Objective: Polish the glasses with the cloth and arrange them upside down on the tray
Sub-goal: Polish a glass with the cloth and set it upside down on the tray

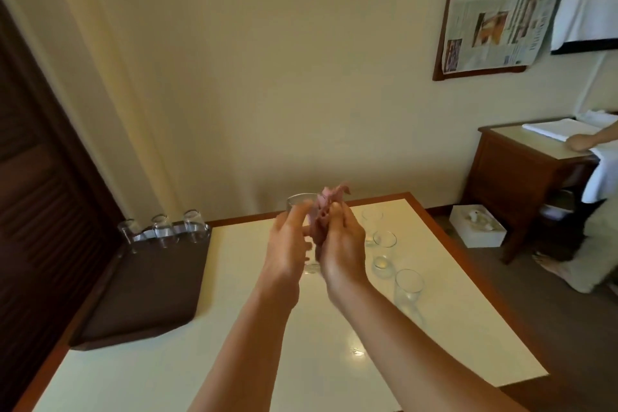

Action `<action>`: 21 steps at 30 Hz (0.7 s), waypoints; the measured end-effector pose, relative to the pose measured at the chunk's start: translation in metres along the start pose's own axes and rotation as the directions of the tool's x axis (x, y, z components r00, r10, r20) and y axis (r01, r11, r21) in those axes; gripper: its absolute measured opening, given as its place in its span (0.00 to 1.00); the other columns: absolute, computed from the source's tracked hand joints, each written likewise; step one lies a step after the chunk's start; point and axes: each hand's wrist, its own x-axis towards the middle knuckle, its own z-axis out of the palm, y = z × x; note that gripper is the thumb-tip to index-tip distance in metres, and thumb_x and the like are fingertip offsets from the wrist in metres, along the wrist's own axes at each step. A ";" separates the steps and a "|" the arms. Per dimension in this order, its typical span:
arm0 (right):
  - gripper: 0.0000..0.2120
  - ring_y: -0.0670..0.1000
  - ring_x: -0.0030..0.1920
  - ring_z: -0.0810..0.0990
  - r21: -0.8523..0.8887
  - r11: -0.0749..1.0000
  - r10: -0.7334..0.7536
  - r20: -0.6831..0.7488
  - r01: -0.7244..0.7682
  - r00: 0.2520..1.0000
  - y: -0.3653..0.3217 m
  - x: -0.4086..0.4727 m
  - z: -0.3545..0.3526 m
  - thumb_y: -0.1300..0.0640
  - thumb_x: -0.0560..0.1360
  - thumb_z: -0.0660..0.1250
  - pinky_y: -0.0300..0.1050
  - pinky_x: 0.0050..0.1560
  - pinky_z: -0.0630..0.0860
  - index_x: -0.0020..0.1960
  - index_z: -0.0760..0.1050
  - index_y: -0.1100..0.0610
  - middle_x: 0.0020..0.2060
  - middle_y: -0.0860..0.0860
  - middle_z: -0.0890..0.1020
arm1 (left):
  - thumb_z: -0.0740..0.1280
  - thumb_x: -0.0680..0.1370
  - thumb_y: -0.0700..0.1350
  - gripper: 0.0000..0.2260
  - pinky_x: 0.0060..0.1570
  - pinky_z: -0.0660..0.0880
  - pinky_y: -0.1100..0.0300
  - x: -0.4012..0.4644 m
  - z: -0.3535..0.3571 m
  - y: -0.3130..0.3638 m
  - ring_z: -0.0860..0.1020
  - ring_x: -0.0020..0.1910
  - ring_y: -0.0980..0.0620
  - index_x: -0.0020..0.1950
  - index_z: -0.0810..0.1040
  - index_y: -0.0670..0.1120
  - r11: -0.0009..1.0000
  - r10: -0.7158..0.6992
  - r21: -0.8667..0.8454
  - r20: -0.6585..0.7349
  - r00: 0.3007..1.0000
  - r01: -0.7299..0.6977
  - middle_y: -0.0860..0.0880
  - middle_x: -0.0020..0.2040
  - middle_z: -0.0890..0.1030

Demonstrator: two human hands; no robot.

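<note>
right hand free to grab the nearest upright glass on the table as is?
Probably not yet. The right hand grips the pink cloth against the glass held by the left hand. Nothing stands between it and the nearest glass; only the cloth occupies it.

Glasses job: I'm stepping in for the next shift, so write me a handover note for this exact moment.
Left hand grips a glass held up over the table.
Right hand pinches the pink cloth against it; polishing under way.
Done: three glasses upside down along the far edge of the brown tray.
Left: finish this glass, then three upright glasses on the table at right.
</note>
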 end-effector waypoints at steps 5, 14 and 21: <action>0.20 0.44 0.51 0.84 -0.067 0.988 -0.120 0.207 0.136 0.971 0.011 -0.052 0.005 0.53 0.86 0.56 0.43 0.53 0.82 0.75 0.69 0.41 0.52 0.42 0.85 | 0.69 0.81 0.60 0.21 0.47 0.81 0.49 0.011 -0.011 0.010 0.83 0.47 0.47 0.63 0.70 0.46 0.995 0.054 -0.078 -0.186 0.981 -0.070 0.45 0.55 0.80; 0.18 0.46 0.46 0.81 -0.134 0.972 -0.173 0.151 0.194 0.973 0.006 -0.037 0.010 0.53 0.86 0.56 0.43 0.49 0.80 0.74 0.71 0.42 0.46 0.45 0.81 | 0.70 0.78 0.64 0.28 0.61 0.79 0.39 0.007 -0.012 0.017 0.80 0.57 0.45 0.67 0.67 0.47 0.996 0.056 -0.058 -0.095 0.994 -0.062 0.45 0.61 0.78; 0.14 0.42 0.42 0.84 0.062 0.997 -0.055 0.019 0.053 0.998 -0.011 -0.004 0.026 0.54 0.86 0.55 0.34 0.40 0.78 0.61 0.79 0.45 0.49 0.48 0.85 | 0.68 0.70 0.73 0.29 0.62 0.76 0.48 0.004 -0.019 0.020 0.77 0.59 0.48 0.60 0.77 0.52 0.998 0.054 0.024 -0.008 0.999 -0.053 0.45 0.64 0.79</action>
